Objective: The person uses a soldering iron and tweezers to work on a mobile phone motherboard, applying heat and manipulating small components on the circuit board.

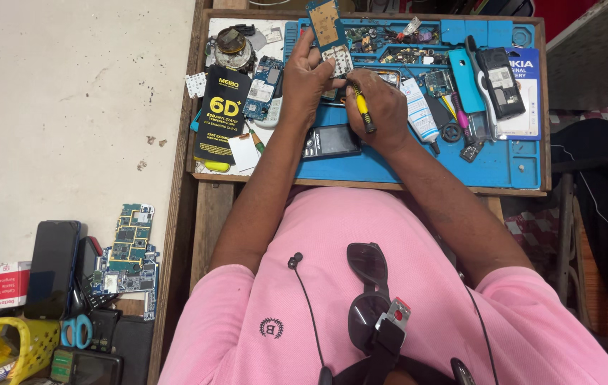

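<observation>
From my remote view, the largest item is the wooden tray (201, 107), which sits across the person's lap and carries a blue repair mat (511, 167). The floor to the left holds a stack of green circuit boards (129, 249), a black phone (53, 267) and blue-handled scissors (76, 331).

On the tray's left part lies a black, upright rectangular package (220, 114) with large yellow and white print. At the right edge of the mat lies a blue-and-white rectangular box (528, 93), partly covered by a black handset (501, 82) and a cyan handset shell (466, 80). A white tube with a blue label (418, 110) lies just right of the hands. A black keypad phone (330, 141) lies on the mat directly below the hands.

I see the left hand (304, 82) clenched around a small phone body (337, 60), thumb pressed on its pale keypad membrane, above the mat's centre. A blue circuit board with a gold rectangular panel (325, 21) stands up just above the fingers (302, 43); I cannot tell whether it is attached.

The right hand (386, 107) grasps a yellow-handled screwdriver (363, 110), its tip pointing up toward the phone body at the left thumb.
</observation>
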